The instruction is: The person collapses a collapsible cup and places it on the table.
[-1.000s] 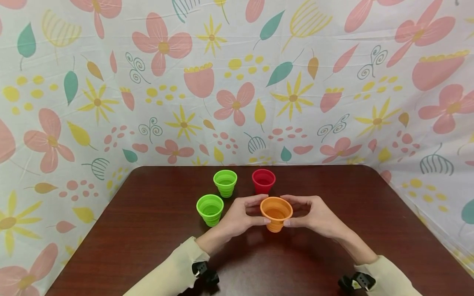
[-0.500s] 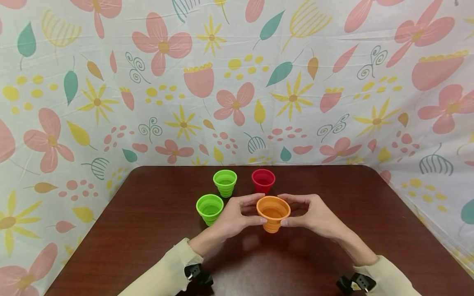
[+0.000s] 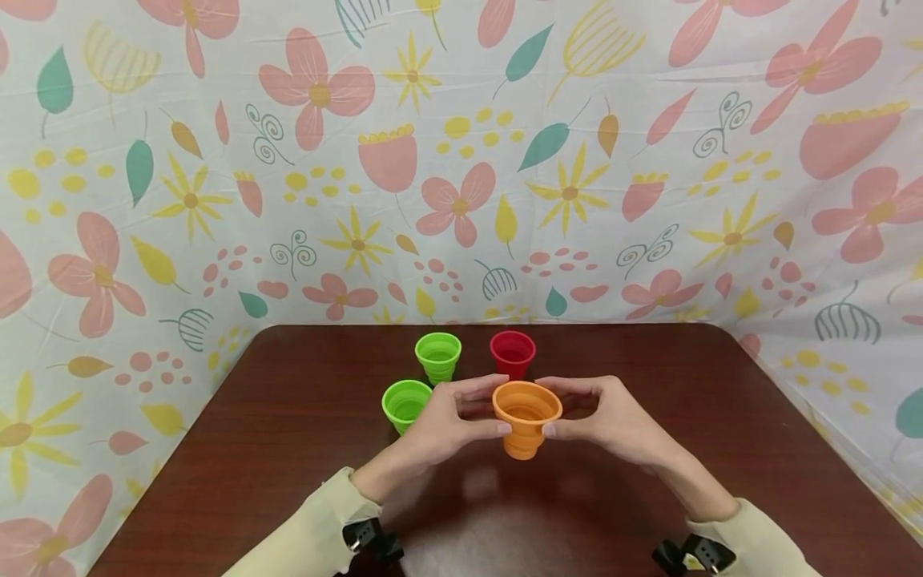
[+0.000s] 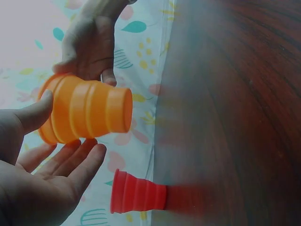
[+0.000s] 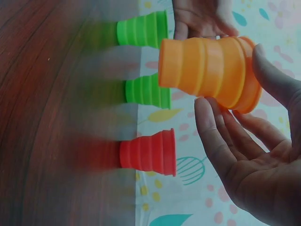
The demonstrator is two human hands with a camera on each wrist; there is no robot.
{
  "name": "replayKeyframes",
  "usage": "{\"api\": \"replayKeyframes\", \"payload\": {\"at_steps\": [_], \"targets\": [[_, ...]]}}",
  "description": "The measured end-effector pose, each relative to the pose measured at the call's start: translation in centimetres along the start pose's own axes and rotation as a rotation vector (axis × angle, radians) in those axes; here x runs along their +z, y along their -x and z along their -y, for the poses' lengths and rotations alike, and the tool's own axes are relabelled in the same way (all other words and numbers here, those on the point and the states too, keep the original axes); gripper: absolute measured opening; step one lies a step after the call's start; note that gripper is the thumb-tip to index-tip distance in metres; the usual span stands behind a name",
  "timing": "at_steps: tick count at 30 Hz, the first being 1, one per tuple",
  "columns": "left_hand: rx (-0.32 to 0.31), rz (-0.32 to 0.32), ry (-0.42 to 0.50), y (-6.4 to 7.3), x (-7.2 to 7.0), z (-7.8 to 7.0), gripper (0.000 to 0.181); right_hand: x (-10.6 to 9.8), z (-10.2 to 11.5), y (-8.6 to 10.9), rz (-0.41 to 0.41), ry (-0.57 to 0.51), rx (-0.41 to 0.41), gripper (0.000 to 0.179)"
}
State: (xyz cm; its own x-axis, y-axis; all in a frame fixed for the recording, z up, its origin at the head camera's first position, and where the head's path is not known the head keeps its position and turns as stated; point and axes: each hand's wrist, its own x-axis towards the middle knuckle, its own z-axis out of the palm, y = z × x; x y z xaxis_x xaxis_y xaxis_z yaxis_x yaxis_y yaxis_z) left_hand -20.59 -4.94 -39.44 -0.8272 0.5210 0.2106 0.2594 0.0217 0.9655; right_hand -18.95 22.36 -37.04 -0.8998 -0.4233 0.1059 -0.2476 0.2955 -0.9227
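Over the table (image 3: pixel 649 353), left hand (image 3: pixel 445 418) and right hand (image 3: pixel 622 421) pinch the orange collapsible cup (image 3: pixel 526 421), shifted slightly left, apparently mid-carry.

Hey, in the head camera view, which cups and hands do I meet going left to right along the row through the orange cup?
The nearer green cup, left hand, orange cup, right hand.

Passage for you: free tabletop (image 3: pixel 728 401) right of your right hand (image 3: pixel 616 417); more between your forearms. In your way: red cup (image 3: pixel 513 349) beyond the raised orange cup (image 3: pixel 526 410); near green cup (image 3: pixel 402 403), far green cup (image 3: pixel 438 353) past your left hand (image 3: pixel 441 418).
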Motion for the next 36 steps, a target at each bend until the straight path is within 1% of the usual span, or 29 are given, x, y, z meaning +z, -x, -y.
{"api": "replayKeyframes", "payload": {"at_steps": [8, 13, 15, 21, 26, 31, 36], "targets": [[0.025, 0.014, 0.04, 0.32, -0.53, -0.15, 0.057, 0.02, 0.66, 0.13, 0.018, -0.108, 0.041, 0.056], [0.043, 0.035, 0.087, 0.43, -0.64, -0.29, 0.053, -0.01, 0.64, 0.14, 0.034, -0.157, 0.055, 0.052], [0.049, 0.038, 0.092, 0.46, -0.64, -0.34, 0.051, -0.02, 0.57, 0.13, 0.041, -0.174, 0.059, 0.051], [0.071, 0.027, 0.096, 0.62, -0.59, -0.45, 0.046, 0.01, 0.42, 0.06, 0.053, -0.205, 0.072, 0.051], [0.115, 0.011, 0.119, 0.67, -0.46, -0.41, 0.044, 0.06, 0.29, 0.0, 0.058, -0.223, 0.08, 0.05], [0.168, -0.029, 0.085, 0.63, -0.28, -0.31, 0.039, 0.1, -0.07, -0.1, 0.078, -0.259, 0.082, 0.048], [0.183, -0.055, 0.063, 0.58, -0.15, -0.23, 0.038, 0.22, -0.25, -0.08, 0.095, -0.287, 0.082, 0.046]]}}
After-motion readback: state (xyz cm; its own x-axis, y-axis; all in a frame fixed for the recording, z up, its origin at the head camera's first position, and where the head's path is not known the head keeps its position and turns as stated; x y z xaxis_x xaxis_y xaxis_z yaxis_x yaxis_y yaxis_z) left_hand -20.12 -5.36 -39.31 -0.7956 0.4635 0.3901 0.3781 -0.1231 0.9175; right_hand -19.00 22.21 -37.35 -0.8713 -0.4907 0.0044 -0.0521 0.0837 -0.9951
